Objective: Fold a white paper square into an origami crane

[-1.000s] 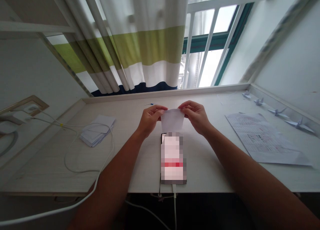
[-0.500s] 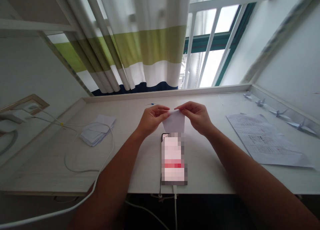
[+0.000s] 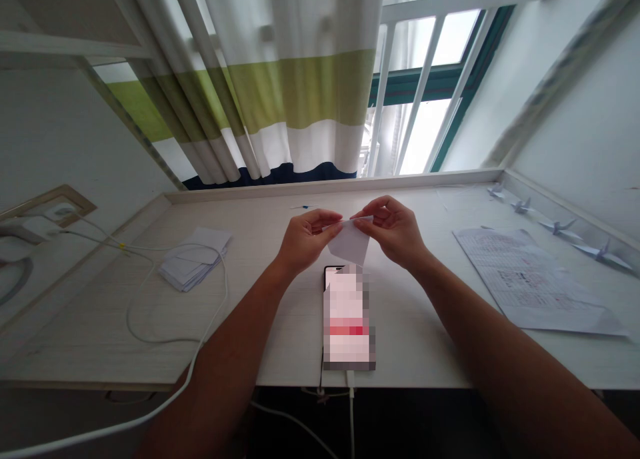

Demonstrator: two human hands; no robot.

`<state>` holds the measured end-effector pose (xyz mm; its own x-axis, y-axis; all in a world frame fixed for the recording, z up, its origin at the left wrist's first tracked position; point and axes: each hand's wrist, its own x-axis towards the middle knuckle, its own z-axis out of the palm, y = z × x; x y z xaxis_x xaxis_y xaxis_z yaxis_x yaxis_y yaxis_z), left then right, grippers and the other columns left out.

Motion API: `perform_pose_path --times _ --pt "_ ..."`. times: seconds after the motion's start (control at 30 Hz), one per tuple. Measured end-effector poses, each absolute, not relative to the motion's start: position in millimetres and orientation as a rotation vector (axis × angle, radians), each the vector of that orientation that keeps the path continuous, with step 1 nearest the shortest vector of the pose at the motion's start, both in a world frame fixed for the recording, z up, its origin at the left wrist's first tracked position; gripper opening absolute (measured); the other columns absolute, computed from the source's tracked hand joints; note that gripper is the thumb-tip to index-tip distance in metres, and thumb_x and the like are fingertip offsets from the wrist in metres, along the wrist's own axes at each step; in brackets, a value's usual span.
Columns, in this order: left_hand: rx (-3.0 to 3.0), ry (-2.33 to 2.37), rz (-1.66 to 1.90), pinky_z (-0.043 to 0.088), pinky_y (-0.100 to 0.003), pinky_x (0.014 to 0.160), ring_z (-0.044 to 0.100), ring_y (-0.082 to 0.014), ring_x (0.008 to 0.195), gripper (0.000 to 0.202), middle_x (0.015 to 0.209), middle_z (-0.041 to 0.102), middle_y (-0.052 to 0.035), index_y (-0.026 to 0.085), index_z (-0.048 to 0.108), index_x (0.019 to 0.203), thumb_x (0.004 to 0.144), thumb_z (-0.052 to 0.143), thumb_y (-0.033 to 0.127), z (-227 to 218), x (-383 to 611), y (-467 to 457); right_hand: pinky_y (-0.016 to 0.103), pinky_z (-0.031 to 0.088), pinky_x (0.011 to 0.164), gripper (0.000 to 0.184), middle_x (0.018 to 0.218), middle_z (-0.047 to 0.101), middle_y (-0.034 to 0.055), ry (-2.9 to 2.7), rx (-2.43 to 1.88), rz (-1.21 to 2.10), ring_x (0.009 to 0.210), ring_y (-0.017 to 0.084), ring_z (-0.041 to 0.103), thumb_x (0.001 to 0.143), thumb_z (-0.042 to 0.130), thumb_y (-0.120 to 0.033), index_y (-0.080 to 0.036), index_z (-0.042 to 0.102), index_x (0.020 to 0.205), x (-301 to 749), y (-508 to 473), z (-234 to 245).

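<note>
Paper sheet (image 3: pixel 349 246) hangs just beyond the phone (image 3: pixel 347 319), pinched at its upper edge by my left hand (image 3: pixel 306 241) and right hand (image 3: pixel 395 232), each grip closed on it. Folding looks early, I judge, with most left; four folded birds (image 3: pixel 559 227) sit completed along the counter (image 3: pixel 415 339).

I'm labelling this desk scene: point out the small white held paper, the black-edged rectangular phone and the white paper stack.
Small white held paper (image 3: pixel 350 243), head view: its middle.
Black-edged rectangular phone (image 3: pixel 347 316), head view: pixelated screen.
White paper stack (image 3: pixel 189 262), head view: top sheet.
</note>
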<state>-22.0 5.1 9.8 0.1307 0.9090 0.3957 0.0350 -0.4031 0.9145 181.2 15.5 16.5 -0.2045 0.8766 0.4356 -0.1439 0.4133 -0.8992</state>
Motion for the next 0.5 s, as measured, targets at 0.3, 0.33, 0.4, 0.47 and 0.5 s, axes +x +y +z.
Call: perform_pose_path --times 0.3,0.33,0.4,0.47,0.5 --pt "1.721 1.040 1.342 0.057 -0.033 0.076 0.074 -0.0225 0.085 0.027 0.091 0.081 -0.0082 0.020 0.083 0.093 0.081 0.081 0.044 9.9 -22.1 3.0 0.046 0.063 0.084 0.036 0.093 0.079 0.0056 -1.541 -0.735 1.021 0.090 0.025 0.076 0.075 0.088 -0.041 -0.023 0.066 0.098 180.2 11.2 18.4" --pt "1.718 1.051 1.347 0.057 -0.033 0.075 0.074 -0.0224 0.084 0.027 0.090 0.081 -0.0081 0.020 0.083 0.093 0.081 0.081 0.044 9.9 -22.1 2.9 0.045 0.063 0.083 0.036 0.093 0.079 0.0059 -1.526 -0.728 1.031 0.090 0.025 0.077 0.076 0.088 -0.040 -0.023 0.066 0.099 180.7 11.6 18.4" --pt "1.712 1.077 1.368 0.058 -0.033 0.073 0.074 -0.0221 0.081 0.026 0.089 0.081 -0.0077 0.021 0.083 0.092 0.081 0.081 0.045 9.6 -22.2 2.8 0.044 0.063 0.082 0.034 0.093 0.080 0.0064 -1.485 -0.719 1.055 0.090 0.024 0.077 0.078 0.087 -0.037 -0.023 0.066 0.099 181.2 12.1 18.9" --pt "1.721 1.100 1.395 0.058 -0.033 0.072 0.074 -0.0216 0.079 0.026 0.088 0.081 -0.0074 0.021 0.083 0.091 0.081 0.081 0.044 9.3 -22.5 3.1 0.042 0.062 0.081 0.033 0.092 0.080 0.0063 -1.439 -0.720 1.072 0.090 0.023 0.077 0.077 0.087 -0.035 -0.022 0.066 0.098 181.2 12.3 20.1" --pt "1.727 1.105 1.407 0.058 -0.033 0.072 0.074 -0.0213 0.079 0.025 0.088 0.081 -0.0074 0.021 0.083 0.091 0.081 0.081 0.044 9.2 -22.7 3.3 0.041 0.062 0.081 0.033 0.092 0.080 0.0060 -1.421 -0.722 1.077 0.089 0.023 0.077 0.077 0.088 -0.034 -0.022 0.066 0.097 181.1 12.3 20.7"
